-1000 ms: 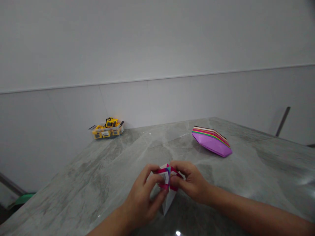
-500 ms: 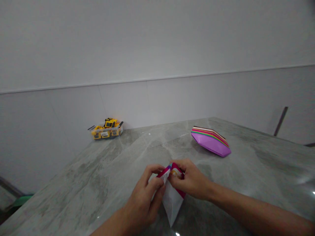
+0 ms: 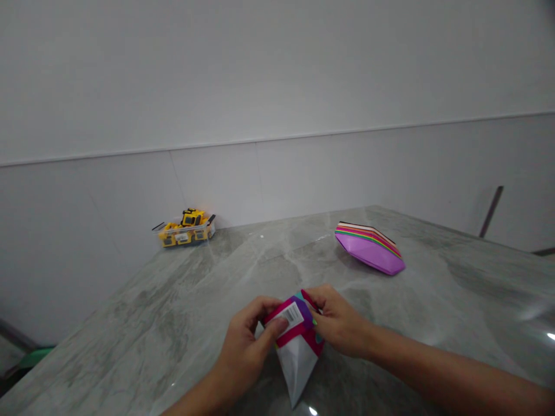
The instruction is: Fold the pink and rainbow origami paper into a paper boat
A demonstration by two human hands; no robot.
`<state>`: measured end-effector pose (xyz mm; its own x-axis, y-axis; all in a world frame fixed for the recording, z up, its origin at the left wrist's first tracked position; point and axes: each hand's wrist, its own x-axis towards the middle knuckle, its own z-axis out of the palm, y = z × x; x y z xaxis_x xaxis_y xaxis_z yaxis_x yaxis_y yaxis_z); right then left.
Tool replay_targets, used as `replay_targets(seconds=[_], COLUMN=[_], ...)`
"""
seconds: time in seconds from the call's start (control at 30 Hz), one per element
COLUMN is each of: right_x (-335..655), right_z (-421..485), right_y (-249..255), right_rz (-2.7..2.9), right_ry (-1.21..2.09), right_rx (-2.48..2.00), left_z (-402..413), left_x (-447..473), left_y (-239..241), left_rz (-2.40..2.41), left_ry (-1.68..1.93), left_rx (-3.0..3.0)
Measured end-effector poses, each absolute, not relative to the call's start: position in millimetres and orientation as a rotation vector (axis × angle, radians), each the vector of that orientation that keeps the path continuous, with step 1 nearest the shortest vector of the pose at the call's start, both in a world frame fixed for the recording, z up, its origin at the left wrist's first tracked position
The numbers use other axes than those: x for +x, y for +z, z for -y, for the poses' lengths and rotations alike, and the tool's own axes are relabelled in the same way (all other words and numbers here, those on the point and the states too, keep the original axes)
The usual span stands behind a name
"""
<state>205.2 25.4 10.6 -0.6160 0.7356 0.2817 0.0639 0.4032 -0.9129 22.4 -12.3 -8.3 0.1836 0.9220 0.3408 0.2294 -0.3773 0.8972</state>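
Both of my hands hold a small paper packet [image 3: 296, 346] low over the grey marble table [image 3: 173, 306]. The packet has a magenta and purple top with a white barcode label, and a white lower part that tapers to a point. My left hand [image 3: 247, 352] pinches its left upper edge, thumb on the label. My right hand [image 3: 336, 320] grips its right upper corner with curled fingers.
A curved stack of coloured paper sheets [image 3: 370, 248], purple on the outside, lies further back on the right. A clear tray with a yellow toy vehicle [image 3: 185, 226] stands at the table's far left corner by the white wall. A green object [image 3: 37, 357] shows below the left table edge.
The packet has been turned and flattened: its label face now points up at me and its white point sticks out further toward me. Both hands shifted slightly lower.
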Motion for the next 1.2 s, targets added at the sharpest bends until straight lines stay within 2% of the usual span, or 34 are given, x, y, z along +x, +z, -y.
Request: replay_targets(seconds=[0.13, 0.33, 0.47, 0.73, 0.93, 1.1, 1.2], right_x=[206, 212, 211, 206, 208, 214, 222], right_z=[-28, -30, -30, -33, -32, -33, -38], right_y=[13, 19, 17, 9, 7, 8, 10], right_rz=[1.981, 1.912, 1.963, 1.762, 1.791, 1.812, 1.822], right_ry=[1.180, 1.293, 1.158, 1.334, 1.449, 1.335, 1.343], right_rx=[-0.721, -0.603, -0.664, -0.734, -0.752, -0.718, -0.643], left_z=[14, 15, 12, 7, 10, 10, 9], left_x=[22, 22, 23, 31, 33, 31, 26], left_y=[-7, -6, -6, -18, -20, -16, -8], left_rz=[-1.036, -1.056, -1.062, -0.670, -0.735, -0.878, -1.000], left_ry=[1.224, 1.233, 1.304, 1.153, 1.235, 1.075, 1.107], left_rx=[1.666, 1.565, 1.527, 0.921, 0.927, 1.185, 1.338])
